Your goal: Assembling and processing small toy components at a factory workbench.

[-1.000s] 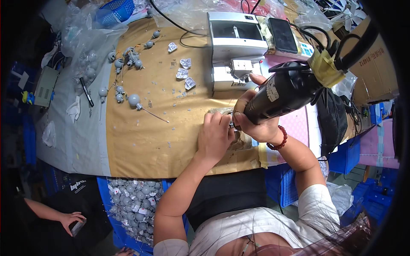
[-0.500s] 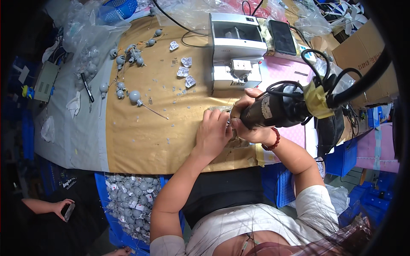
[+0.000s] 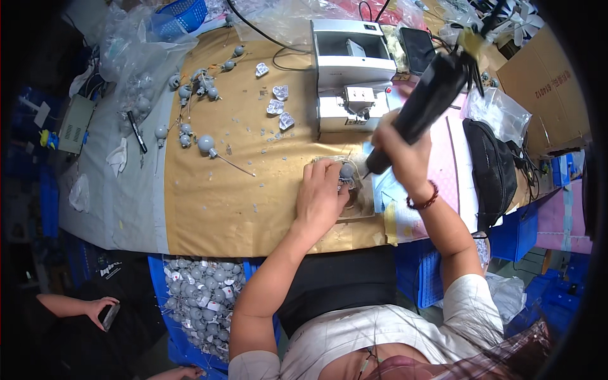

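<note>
The right hand (image 3: 405, 149) has just drawn back, carrying the black cylindrical tool (image 3: 425, 101) with it, so the tool's thin tip now points down just to the right of the small grey ball (image 3: 346, 171) instead of being hidden in among the fingers of both hands. The right fingers are wrapped closed around the tool's lower body, which leans up toward the far right corner of the bench (image 3: 215, 225) and is blurred, a sign of quick motion. The left hand (image 3: 320, 193) stays almost where it was, near the middle of the bench's near edge; its fingers are curled, with the tips against or just beside the ball and the small parts next to it, but I cannot tell whether they pinch the piece or merely steady it. With the right hand out of the way, the ball shows plainly on the clear plate (image 3: 364, 214), set in from the near edge, and a blue patch (image 3: 384, 190) to the plate's right is uncovered too. As I judge it, the tool is off the piece for the moment, while the left hand keeps its place there. The four loose clear pieces (image 3: 276, 106) farther in toward the bench's far edge appear undisturbed.
</note>
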Tool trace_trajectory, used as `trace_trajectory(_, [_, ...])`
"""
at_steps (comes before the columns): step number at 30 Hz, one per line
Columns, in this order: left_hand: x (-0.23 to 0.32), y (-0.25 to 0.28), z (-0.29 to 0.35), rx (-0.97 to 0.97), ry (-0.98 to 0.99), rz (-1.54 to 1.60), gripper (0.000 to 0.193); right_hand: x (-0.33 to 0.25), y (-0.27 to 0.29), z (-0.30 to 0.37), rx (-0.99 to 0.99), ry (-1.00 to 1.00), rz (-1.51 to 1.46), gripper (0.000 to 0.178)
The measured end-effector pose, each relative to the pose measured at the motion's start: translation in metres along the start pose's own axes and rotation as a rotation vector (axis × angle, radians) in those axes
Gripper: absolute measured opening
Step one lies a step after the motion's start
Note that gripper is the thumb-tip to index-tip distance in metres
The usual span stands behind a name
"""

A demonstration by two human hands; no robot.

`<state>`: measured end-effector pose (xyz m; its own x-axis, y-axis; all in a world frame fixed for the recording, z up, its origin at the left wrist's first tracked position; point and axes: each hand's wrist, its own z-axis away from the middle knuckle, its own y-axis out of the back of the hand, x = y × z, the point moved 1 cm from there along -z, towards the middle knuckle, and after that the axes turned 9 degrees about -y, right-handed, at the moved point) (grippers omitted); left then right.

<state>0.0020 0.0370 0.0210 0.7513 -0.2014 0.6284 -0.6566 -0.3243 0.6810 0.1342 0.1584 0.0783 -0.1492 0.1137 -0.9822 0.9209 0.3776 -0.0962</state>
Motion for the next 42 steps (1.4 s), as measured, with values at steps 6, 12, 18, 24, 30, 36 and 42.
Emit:
trace_trajectory(6, [-0.005,-0.002,0.007,0.031,-0.06,0.007,0.038,0.052,0.073,-0.036,0.294,-0.154,0.037,0.04])
trace_trajectory(12, [-0.007,-0.007,0.012,0.057,-0.072,0.035,0.034,0.038,0.052,0.007,0.18,0.35,0.716,0.044])
trace_trajectory(18, [-0.005,-0.008,0.011,0.064,-0.092,0.006,0.035,0.056,0.017,0.029,-0.292,-0.042,0.51,0.016])
trace_trajectory(24, [-0.005,-0.007,0.011,0.066,-0.079,0.007,0.036,0.07,0.007,0.028,-0.194,-0.127,0.464,0.014])
trace_trajectory(30, [-0.004,-0.008,0.01,0.061,-0.086,-0.006,0.037,0.077,0.001,0.028,-0.056,-0.221,0.411,0.016])
trace_trajectory(36, [-0.005,-0.007,0.011,0.072,-0.119,-0.014,0.038,0.066,0.002,0.024,-0.145,-0.286,0.297,0.016])
trace_trajectory(42, [-0.009,0.059,0.071,0.105,-0.09,0.052,0.037,0.055,0.101,-0.009,-0.022,-0.027,0.195,0.021])
